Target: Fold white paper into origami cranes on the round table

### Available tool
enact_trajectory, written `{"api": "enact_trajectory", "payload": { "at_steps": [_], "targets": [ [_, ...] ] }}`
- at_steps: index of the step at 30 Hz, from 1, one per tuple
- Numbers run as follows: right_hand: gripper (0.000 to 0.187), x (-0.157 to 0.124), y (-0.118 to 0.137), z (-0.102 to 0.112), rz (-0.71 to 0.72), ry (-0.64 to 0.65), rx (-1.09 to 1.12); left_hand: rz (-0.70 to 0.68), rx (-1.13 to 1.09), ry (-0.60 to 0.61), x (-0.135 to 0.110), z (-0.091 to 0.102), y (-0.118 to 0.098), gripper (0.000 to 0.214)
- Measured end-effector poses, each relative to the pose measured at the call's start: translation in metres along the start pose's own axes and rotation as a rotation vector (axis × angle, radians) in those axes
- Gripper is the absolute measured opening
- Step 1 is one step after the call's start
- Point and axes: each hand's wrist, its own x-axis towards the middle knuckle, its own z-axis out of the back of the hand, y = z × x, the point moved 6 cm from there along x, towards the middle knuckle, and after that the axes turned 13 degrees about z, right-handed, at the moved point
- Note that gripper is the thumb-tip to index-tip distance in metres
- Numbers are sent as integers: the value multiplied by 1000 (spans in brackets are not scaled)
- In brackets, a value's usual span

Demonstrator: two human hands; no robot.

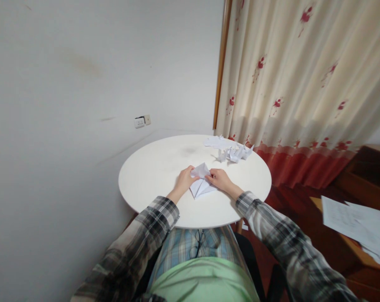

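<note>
A white sheet of folded paper (201, 187) lies on the round white table (152, 180), with creases meeting along its middle and a pointed flap lifted at the far end. My left hand (186, 177) pinches the flap's left edge between thumb and fingers. On the other side, my right hand (220, 178) grips the right edge, its thumb on the paper. Both wrists come in low over the table from plaid sleeves. Beyond the right hand stands a cluster of folded white paper pieces (235, 153) with pointed tips.
Flat white paper (213, 141) lies at the table's far edge. A wall with a socket (139, 122) borders the left, a patterned curtain (290, 92) the back right. Printed sheets (353, 220) rest on a wooden surface at lower right.
</note>
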Motion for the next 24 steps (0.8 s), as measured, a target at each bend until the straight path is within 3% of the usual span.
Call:
{"api": "enact_trajectory", "payload": {
  "at_steps": [11,24],
  "targets": [
    [22,0,4,2,44,-27,28,23,26,9,1,1,2,20],
    [19,0,-6,-9,-15,-1,73,1,112,77,4,-10,5,19]
  ]
}}
